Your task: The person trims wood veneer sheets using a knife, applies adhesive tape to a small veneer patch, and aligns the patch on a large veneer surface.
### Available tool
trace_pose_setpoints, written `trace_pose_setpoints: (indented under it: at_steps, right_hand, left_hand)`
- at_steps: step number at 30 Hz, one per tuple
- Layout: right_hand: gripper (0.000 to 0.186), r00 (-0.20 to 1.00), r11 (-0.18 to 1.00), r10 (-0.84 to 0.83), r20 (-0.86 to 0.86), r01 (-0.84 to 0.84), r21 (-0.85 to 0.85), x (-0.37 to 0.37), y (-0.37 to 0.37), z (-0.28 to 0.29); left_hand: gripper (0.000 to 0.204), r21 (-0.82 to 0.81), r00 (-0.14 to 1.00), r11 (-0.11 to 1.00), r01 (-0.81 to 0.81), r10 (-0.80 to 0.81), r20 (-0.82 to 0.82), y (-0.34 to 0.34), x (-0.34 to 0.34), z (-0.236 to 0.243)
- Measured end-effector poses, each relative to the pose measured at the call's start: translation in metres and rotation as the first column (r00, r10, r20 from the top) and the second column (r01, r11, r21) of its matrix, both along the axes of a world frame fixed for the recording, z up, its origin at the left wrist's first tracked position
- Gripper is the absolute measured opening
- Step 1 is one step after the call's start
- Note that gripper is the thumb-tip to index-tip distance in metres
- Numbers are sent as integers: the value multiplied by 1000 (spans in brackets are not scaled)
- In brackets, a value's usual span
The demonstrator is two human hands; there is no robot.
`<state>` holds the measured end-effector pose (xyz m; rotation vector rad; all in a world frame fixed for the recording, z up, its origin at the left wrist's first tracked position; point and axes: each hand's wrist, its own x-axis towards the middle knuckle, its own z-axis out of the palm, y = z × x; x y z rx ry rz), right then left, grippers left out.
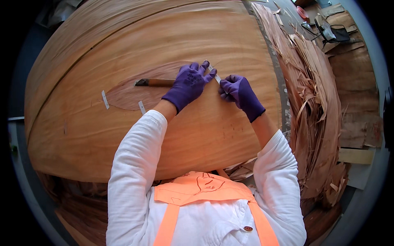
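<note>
My purple-gloved left hand (189, 85) rests on a large sheet of tan wood veneer (230, 135), its fingers curled over a wooden-handled tool (161, 82) with a dark metal tip. The handle's other end is hidden under the palm. Two of its fingertips touch the upper end of a narrow white tape strip (217, 78). My right hand (243, 95), gloved alike, pinches the strip's lower end. Beneath the tool lies a reddish pointed-oval veneer patch (127, 91). Short white tape pieces (105, 100) cross its edge at the left and lower side.
A long dark split (90, 48) curves across the sheet's far left. Torn veneer strips (314, 94) are heaped along the right edge, and more scraps lie below the near edge. At the far right stands a black-framed chair (334, 33), near a pink basin (302, 12).
</note>
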<state>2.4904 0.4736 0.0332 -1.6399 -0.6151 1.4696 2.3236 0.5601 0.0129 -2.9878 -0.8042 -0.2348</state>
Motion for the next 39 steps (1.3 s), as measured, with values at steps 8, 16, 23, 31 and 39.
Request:
trace_pose_setpoints:
  at_steps: [8, 16, 23, 31, 39]
  right_hand:
    - [16, 917, 938, -328, -229, 344, 35, -40, -11, -13]
    - [13, 852, 923, -344, -394, 384, 27, -52, -14, -13]
    - [14, 866, 942, -258, -428, 323, 88, -61, -52, -7]
    - [19, 981, 978, -136, -139, 155, 140, -59, -45, 20]
    - [25, 988, 967, 129, 78, -143, 212, -92, 21, 37]
  left_hand:
    - [47, -32, 999, 999, -11, 12, 31, -1, -1, 1]
    - [45, -31, 995, 999, -25, 28, 92, -4, -1, -1]
    - [37, 70, 973, 997, -44, 26, 231, -7, -23, 8]
    - [27, -7, 990, 991, -131, 131, 59, -21, -89, 15]
    - [21, 51, 938, 963, -265, 245, 245, 8, -128, 18]
